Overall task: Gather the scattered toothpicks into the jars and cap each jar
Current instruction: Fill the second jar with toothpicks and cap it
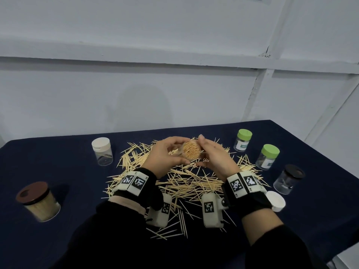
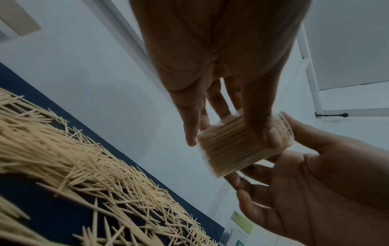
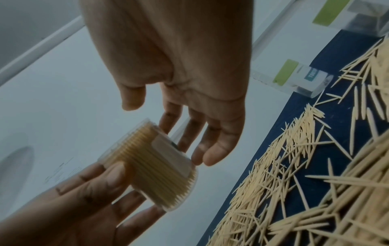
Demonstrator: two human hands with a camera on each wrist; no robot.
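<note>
A pale panelled wall (image 1: 174, 90) stood behind the bench (image 1: 58, 164), which was covered in a dark blue cloth. Loose toothpicks (image 1: 186, 181) lay in a wide heap across the middle of it. Above that heap, the left hand (image 1: 165, 156) held a clear, uncapped jar (image 1: 191, 151) packed full of toothpicks, tilted so its mouth faced the person. Its grip was curled round the jar: in the left wrist view the thumb lay along one side and the fingers (image 2: 219, 103) wrapped the far side. The right hand (image 1: 213, 156) was beside the jar with its fingers fairly straight and spread; its fingertips touched the jar's wall near the base, and its grip closed on nothing.

At the left stood a white-capped jar (image 1: 102, 151), nearly empty, and nearer the person a brown-capped jar (image 1: 38, 201) full of toothpicks. On the right stood two green-capped jars (image 1: 243, 140) (image 1: 269, 157) and a black-capped jar (image 1: 289, 179), well apart from the hands. A loose white cap (image 1: 276, 200) lay just beside the right wrist.
</note>
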